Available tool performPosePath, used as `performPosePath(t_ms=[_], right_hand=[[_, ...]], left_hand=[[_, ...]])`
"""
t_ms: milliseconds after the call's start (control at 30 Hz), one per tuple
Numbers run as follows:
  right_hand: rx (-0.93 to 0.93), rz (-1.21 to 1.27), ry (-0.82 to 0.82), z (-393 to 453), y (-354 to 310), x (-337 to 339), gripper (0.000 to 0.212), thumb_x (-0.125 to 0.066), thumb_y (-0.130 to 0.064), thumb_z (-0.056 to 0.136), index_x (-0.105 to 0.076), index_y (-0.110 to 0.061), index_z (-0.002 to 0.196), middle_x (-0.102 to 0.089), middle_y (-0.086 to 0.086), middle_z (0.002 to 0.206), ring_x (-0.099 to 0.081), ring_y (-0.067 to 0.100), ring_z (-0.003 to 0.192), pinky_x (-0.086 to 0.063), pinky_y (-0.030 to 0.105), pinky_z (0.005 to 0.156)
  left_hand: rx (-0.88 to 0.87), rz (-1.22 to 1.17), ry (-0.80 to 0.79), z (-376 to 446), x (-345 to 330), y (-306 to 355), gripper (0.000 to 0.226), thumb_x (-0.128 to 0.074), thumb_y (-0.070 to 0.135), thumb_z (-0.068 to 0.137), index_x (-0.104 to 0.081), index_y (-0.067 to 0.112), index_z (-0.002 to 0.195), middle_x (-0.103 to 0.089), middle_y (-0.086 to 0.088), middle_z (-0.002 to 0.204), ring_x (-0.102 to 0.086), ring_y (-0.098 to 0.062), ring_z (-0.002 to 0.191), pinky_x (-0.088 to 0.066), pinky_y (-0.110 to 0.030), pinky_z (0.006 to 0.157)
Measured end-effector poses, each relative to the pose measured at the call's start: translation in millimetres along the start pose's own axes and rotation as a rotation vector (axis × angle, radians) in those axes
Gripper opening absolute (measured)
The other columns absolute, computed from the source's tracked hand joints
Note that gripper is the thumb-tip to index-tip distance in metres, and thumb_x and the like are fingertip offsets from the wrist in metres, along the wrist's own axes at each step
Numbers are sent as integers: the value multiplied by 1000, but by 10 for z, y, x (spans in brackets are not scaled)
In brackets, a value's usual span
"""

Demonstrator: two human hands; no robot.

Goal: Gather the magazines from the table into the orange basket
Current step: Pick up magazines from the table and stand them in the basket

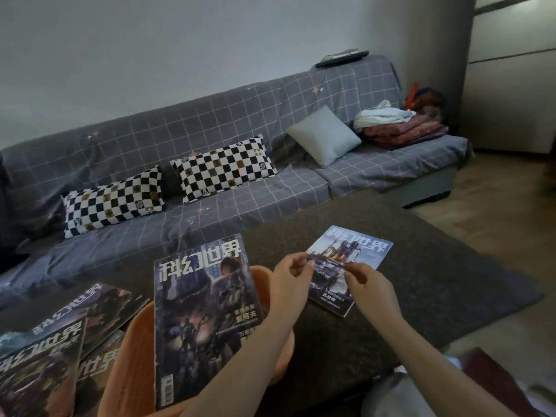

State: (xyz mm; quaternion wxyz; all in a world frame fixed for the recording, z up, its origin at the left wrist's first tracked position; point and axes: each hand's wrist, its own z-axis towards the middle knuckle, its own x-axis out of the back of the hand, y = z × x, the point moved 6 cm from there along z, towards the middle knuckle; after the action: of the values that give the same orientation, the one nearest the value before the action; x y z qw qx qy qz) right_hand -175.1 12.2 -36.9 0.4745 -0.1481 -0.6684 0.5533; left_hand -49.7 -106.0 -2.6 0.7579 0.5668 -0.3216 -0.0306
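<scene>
left hand (290, 273): pinches the blue-cover magazine (350, 266)'s near-left corner
right hand (368, 285): fingers curled at its lower edge, grip unclear
magazine: flat on dark table (421, 296), right of orange basket (132, 365)
tip: lift the corner, slide fingers under, then carry it left

Place: a home living room is shown.
Seating: a long sofa (240, 139) is draped in a grey checked cover and set against a plain wall.
Cushions: two black-and-white chequered pillows (224, 168) and a pale grey cushion (323, 135) are laid on it.
Laundry: folded blankets (403, 130) are stacked at the sofa's far end.
Table: a dark low table (376, 326) is placed before the sofa.
Floor: wood flooring (511, 212) is seen, partly covered by a grey rug (481, 284).
</scene>
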Motion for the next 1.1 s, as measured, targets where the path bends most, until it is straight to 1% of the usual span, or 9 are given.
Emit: performPosePath(t_ms=[100, 233, 333, 433, 600, 700, 900, 1000, 1100], right_hand=[[-47, -30, 11, 91, 235, 88, 31, -56, -31, 91, -58, -23, 121, -64, -6, 103, -58, 0, 80, -46, 17, 63], [-61, -167, 14, 211, 469, 94, 35, -55, -37, 90, -56, -26, 123, -64, -5, 111, -59, 6, 91, -51, 34, 87], [-53, -246, 57, 325, 609, 51, 41, -53, -42, 90, -52, -28, 129, -59, -5, 125, -51, 11, 114, -37, 36, 102], [-35, -324, 111, 398, 716, -31, 44, -49, -47, 90, -51, -29, 131, -53, -7, 131, -40, 13, 126, -26, 33, 106], [15, -394, 218, 403, 766, -100, 47, -46, -51, 90, -51, -28, 130, -54, -8, 128, -41, 13, 124, -27, 33, 106], [2, -345, 266, 401, 789, -71, 47, -46, -48, 90, -51, -25, 131, -56, -6, 126, -43, 13, 122, -28, 32, 104], [-113, -325, 288, 364, 837, -17, 53, -49, -44, 90, -44, -16, 135, -43, 5, 139, -29, 21, 132, -23, 37, 109], [-135, -280, 263, 356, 851, 25, 57, -52, -42, 90, -41, -12, 137, -42, 7, 140, -28, 23, 132, -24, 37, 109], [-170, -198, 235, 337, 856, 134, 61, -55, -41, 89, -37, -12, 140, -46, 4, 138, -32, 23, 129, -29, 35, 107]], left_hand=[[89, 7, -54, 212, -302, -85, 24, -60, 29, 92, -57, 30, 116, -60, 14, 97, -63, -2, 82, -50, -15, 62], [214, 87, -89, 564, -597, -257, 30, -59, 31, 92, -55, 24, 121, -57, 14, 91, -59, -3, 82, -47, -22, 63], [268, 181, -138, 839, -767, -340, 43, -57, 34, 93, -49, 20, 132, -60, 0, 121, -60, -14, 101, -50, -30, 83], [307, 281, -196, 1065, -887, -424, 58, -55, 37, 94, -36, 17, 145, -46, -7, 144, -50, -24, 124, -43, -35, 95], [318, 540, -205, 1278, -985, -599, 67, -55, 46, 92, -31, 20, 148, -37, -8, 151, -36, -29, 136, -31, -46, 111], [326, 628, -157, 1324, -981, -582, 65, -59, 48, 89, -37, 24, 145, -37, -10, 146, -36, -30, 132, -32, -45, 106], [424, 348, -252, 1238, -1025, -579, 50, -67, 27, 88, -51, 9, 131, -62, -15, 122, -64, -30, 103, -51, -49, 93], [292, 277, -262, 1163, -1001, -379, 46, -62, 23, 92, -44, 13, 133, -58, -14, 128, -66, -27, 97, -56, -41, 74], [111, 233, -208, 1032, -870, -113, 31, -58, 24, 94, -47, 16, 121, -61, -9, 120, -63, -13, 80, -44, -24, 54]])
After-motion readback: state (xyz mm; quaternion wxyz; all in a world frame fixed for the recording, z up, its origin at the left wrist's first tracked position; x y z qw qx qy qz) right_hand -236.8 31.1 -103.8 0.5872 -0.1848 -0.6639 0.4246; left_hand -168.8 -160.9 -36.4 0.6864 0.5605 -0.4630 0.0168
